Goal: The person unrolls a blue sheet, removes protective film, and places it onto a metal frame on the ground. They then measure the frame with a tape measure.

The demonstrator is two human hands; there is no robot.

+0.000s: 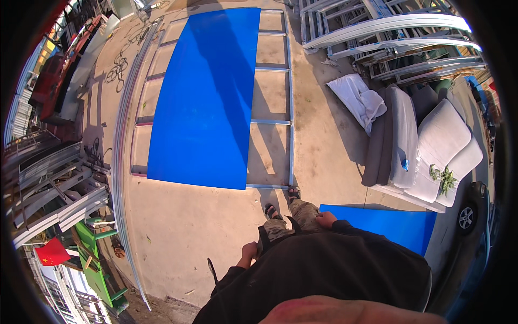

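My left hand [249,250] is beside my left hip with its fingers curled, close to a black strap [263,240]. My right hand [326,220] is at my right thigh, against the camouflage trousers [306,218], also curled. What either hand holds, if anything, is too small to make out. In front of my sandalled feet lies a metal frame [270,122] of long rails and crossbars. A large blue sheet [202,108] covers its middle, leaving bars bare on both sides. Another blue sheet [386,221] lies on the ground at my right.
White metal frames [394,32] are stacked at the far right. A grey sofa [402,137] with loose cushions and a white cloth [356,100] stands below them. A car wheel [466,217] shows at right. Long rails [121,162], metal scrap [59,200] and a green frame [94,270] lie left.
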